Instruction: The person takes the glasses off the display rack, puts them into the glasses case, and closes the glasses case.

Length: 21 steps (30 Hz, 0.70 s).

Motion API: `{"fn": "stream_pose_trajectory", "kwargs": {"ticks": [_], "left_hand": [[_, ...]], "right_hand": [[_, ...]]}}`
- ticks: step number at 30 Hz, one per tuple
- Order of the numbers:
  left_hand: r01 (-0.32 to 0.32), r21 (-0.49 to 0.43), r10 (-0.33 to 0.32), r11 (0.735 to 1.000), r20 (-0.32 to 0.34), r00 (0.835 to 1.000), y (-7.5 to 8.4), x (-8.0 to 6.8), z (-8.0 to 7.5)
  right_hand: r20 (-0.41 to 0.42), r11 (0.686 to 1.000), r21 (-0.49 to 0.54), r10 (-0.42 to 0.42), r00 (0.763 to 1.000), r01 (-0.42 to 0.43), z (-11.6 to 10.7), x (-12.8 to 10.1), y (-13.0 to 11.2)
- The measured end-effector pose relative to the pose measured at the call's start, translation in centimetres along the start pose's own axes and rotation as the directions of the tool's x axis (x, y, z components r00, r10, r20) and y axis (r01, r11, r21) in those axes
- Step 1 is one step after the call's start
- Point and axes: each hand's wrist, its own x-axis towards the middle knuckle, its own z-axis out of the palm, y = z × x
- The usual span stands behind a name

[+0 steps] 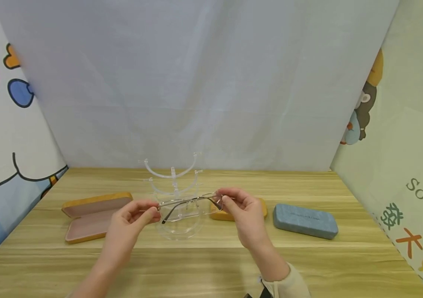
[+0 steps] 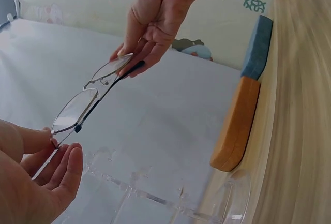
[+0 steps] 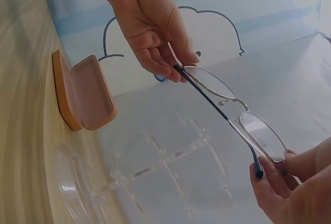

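Observation:
A pair of thin metal-framed eyeglasses [image 1: 190, 203] is held up between both hands, its dark-tipped temples folded behind the lenses. My left hand [image 1: 131, 225] pinches one end of the frame between thumb and fingers. At the other end, my right hand [image 1: 246, 219] pinches the hinge corner the same way. Both grips show in the left wrist view, where the glasses [image 2: 77, 110] slant between the hands. Just behind them stands a clear plastic display stand [image 1: 174, 176] with several curved arms; the glasses overlap its lower part in the head view.
On the left of the wooden table [image 1: 196, 269] lies an open orange glasses case [image 1: 92, 225] with a pinkish lining. A closed orange case [image 2: 236, 125] sits partly behind my right hand, with a closed blue case [image 1: 305, 221] to its right. A pale cloth [image 1: 211, 82] hangs behind the table.

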Motion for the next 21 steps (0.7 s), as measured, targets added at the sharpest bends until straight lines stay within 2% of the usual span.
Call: {"fn": "stream_pose_trajectory", "kwargs": {"ticks": [9, 17, 21], "left_hand": [[0.025, -0.046, -0.027, 0.999, -0.041, 0.999, -1.7, -0.3, -1.2], [0.065, -0.03, -0.068, 0.997, -0.102, 0.992, -3.4, -0.3, -3.4], [0.095, -0.044, -0.099, 0.995, -0.118, 0.988, -4.1, -0.1, -4.3]], "right_hand": [[0.065, 0.998, 0.019, 0.06, 0.996, -0.062, 1.1, -0.1, 1.8], [0.147, 0.986, 0.022, 0.161, 0.976, -0.165, 2.5, -0.2, 3.7], [0.162, 0.983, 0.019, 0.176, 0.971, -0.182, 3.4, -0.2, 4.6]]}}
